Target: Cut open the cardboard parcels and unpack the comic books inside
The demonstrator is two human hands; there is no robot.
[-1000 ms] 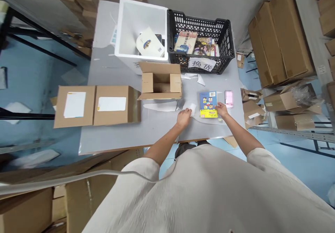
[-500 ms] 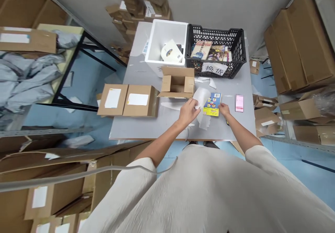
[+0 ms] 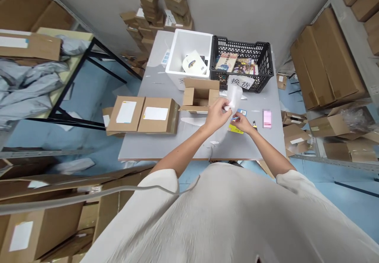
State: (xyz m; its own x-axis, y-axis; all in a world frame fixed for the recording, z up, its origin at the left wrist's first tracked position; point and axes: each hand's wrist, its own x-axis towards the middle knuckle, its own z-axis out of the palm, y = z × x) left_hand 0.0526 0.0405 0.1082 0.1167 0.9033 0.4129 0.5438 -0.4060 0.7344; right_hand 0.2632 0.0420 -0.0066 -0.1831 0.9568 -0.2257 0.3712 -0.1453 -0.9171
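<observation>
My left hand [image 3: 218,114] is closed on a translucent white wrapping sheet [image 3: 235,96], pinching it between thumb and fingers. The upper part looks rolled and stands above the hand, while a thin length hangs down toward the table's front. My right hand [image 3: 242,123] is just right of it, fingers curled in over a blue and yellow book [image 3: 236,129]. Both the hand and the sheet hide much of that book. What the right fingertips pinch, the sheet's edge or the book, is unclear. A small yellow and black tool [image 3: 254,125] lies beside my right wrist.
An open cardboard box [image 3: 201,96] stands behind my left hand. Two labelled boxes [image 3: 126,112] sit at left. At the back are a white foam bin [image 3: 188,42] and a black crate [image 3: 260,68] with books. A pink-screened phone [image 3: 267,119] lies at right.
My left hand has lifted the wrapping sheet slightly up and right. My right hand has moved left from the book's right edge to over the book, close to the sheet.
</observation>
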